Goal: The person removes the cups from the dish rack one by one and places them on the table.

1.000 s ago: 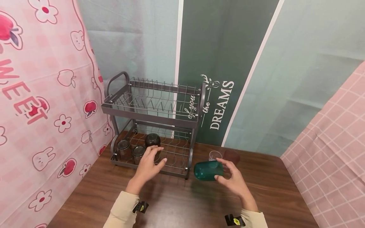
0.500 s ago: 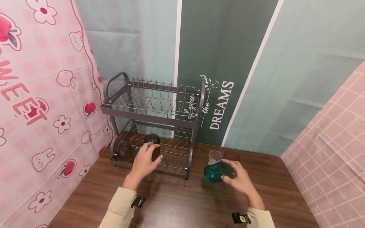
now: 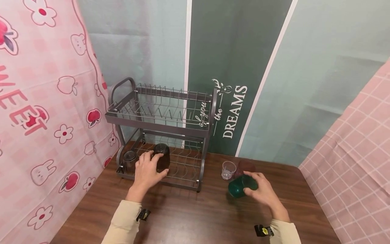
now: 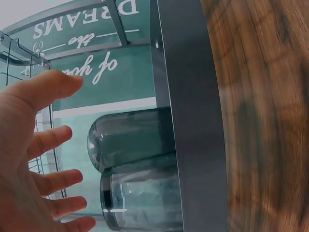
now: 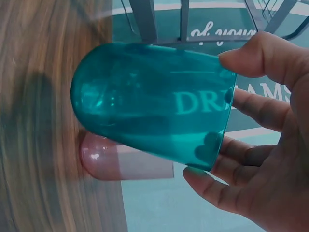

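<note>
My right hand (image 3: 265,192) grips a translucent teal cup (image 3: 240,185) near its rim, thumb on one side and fingers on the other. The cup is tilted, its rounded base toward the lower left in the head view. My left hand (image 3: 147,173) has its fingers spread in front of the rack's lower tier. Dark glasses stand there upside down: a taller one (image 3: 164,157) beside the fingers and another (image 3: 130,158) at the left end. The left wrist view shows a gap between the fingertips (image 4: 72,175) and two smoky glasses (image 4: 145,193); the head view hides one behind the hand.
A two-tier grey dish rack (image 3: 158,126) stands on the wooden table (image 3: 195,217), its upper tier fitted with wire slots. Right of it are a small clear glass (image 3: 228,170) and a reddish cup (image 3: 245,166), behind the teal cup. Printed cloths hang around the table.
My right hand has moved right with the teal cup, away from the rack, turning it toward upright. My left hand has shifted slightly left and now covers one dark glass.
</note>
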Action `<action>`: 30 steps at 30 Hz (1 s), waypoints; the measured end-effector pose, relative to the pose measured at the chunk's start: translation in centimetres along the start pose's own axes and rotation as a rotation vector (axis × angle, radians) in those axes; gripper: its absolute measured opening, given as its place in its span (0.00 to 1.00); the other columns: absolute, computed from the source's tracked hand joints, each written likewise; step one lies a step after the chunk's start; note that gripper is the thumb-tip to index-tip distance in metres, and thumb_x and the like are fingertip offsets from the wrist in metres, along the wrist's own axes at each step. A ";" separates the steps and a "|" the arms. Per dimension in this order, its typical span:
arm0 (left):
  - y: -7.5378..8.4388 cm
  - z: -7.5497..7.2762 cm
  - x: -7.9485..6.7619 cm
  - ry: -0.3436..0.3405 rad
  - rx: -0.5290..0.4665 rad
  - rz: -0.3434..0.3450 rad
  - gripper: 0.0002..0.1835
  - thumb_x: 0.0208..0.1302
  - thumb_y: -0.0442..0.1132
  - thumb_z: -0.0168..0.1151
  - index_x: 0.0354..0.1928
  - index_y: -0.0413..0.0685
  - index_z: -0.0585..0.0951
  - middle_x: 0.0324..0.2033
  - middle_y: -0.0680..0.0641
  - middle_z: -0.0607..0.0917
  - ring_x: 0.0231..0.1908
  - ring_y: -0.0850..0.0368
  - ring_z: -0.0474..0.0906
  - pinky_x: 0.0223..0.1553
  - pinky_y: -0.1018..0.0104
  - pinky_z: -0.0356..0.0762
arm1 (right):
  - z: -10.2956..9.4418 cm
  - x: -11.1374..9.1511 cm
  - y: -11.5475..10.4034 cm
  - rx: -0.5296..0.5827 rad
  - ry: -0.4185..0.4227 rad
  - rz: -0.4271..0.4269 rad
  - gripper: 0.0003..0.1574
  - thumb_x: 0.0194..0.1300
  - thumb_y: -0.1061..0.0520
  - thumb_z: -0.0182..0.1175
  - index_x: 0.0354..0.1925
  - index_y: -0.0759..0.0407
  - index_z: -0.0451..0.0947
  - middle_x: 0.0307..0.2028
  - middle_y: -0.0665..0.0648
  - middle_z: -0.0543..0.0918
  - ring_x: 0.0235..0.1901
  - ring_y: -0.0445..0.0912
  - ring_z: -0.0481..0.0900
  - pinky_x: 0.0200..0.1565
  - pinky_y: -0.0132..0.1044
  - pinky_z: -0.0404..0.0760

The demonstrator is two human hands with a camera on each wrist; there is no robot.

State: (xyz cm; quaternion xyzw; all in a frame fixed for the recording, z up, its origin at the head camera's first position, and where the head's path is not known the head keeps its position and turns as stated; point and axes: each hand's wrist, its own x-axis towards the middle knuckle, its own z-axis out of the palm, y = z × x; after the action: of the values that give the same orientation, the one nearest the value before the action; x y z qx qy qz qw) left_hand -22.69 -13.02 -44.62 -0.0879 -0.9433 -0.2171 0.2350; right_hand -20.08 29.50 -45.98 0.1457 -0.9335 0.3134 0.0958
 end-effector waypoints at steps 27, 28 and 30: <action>-2.5 -0.1 0.2 -0.089 -0.034 -0.148 0.37 0.44 0.49 0.72 0.56 0.39 0.73 0.56 0.28 0.62 0.53 0.29 0.59 0.41 0.37 0.65 | -2.4 1.2 3.9 -0.094 -0.073 0.095 0.34 0.50 0.60 0.65 0.56 0.68 0.71 0.49 0.74 0.70 0.48 0.66 0.69 0.43 0.61 0.69; -2.5 0.0 0.2 -0.092 -0.040 -0.152 0.37 0.44 0.49 0.72 0.56 0.38 0.73 0.56 0.28 0.62 0.53 0.29 0.59 0.41 0.37 0.65 | -2.4 1.3 4.1 -0.100 -0.072 0.098 0.34 0.50 0.61 0.65 0.56 0.68 0.71 0.49 0.75 0.70 0.47 0.66 0.69 0.43 0.61 0.69; -2.6 0.1 0.2 -0.096 -0.055 -0.161 0.37 0.44 0.48 0.73 0.56 0.38 0.73 0.56 0.27 0.62 0.52 0.28 0.59 0.40 0.37 0.67 | -2.5 1.3 4.4 -0.122 -0.069 0.100 0.34 0.50 0.61 0.64 0.56 0.69 0.71 0.48 0.75 0.70 0.46 0.66 0.69 0.42 0.60 0.69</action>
State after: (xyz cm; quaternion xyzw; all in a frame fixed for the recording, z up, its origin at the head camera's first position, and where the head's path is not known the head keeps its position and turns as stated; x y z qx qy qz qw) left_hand -23.64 -15.28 -45.57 -0.0286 -0.9511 -0.2569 0.1689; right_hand -22.60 34.15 -46.12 0.1035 -0.9596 0.2554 0.0565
